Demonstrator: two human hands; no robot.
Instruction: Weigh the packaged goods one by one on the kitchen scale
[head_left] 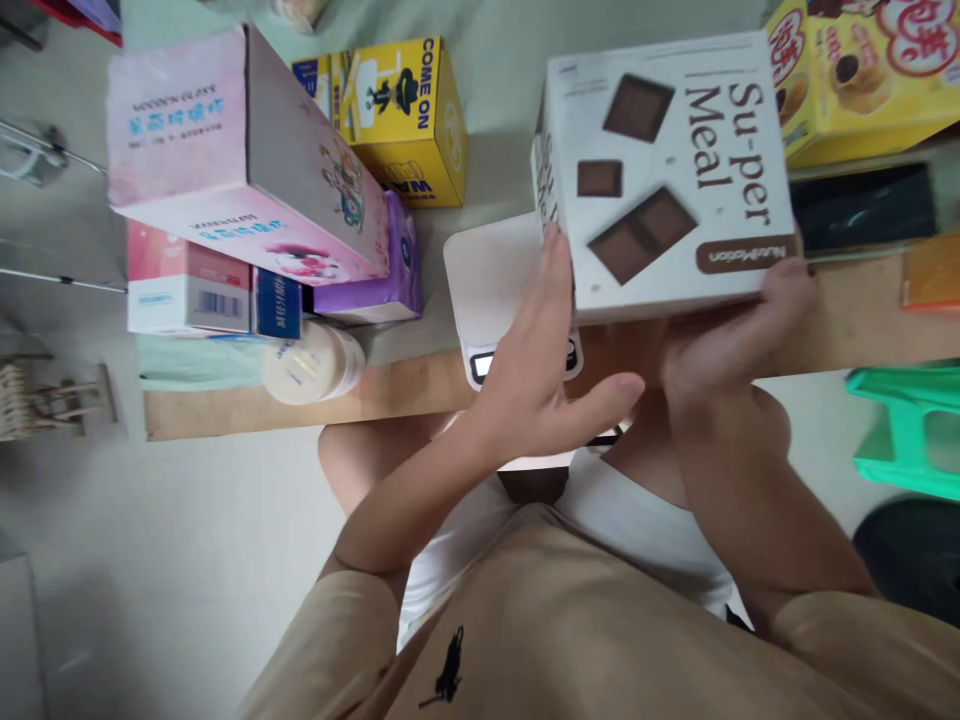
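Observation:
A white carton (679,120) printed "Su-per Meal" with pictures of chocolate pieces is held up, tilted, over the table's near side. My right hand (731,330) grips its lower right corner, the thumb on the near edge and the other fingers hidden beneath. Against the carton's lower left side lie the straight fingers of my left hand (536,370); its thumb sticks out apart from them. A white kitchen scale (484,265) with a lit display sits on the table, partly behind the left hand and the carton.
On the left stand a pink box (187,110), a yellow box (409,110), a purple pack (405,260) and a cream-lidded jar (300,365). To the right are a yellow snack box (862,80) and a dark object (862,205). A green stool (900,400) is beside the table.

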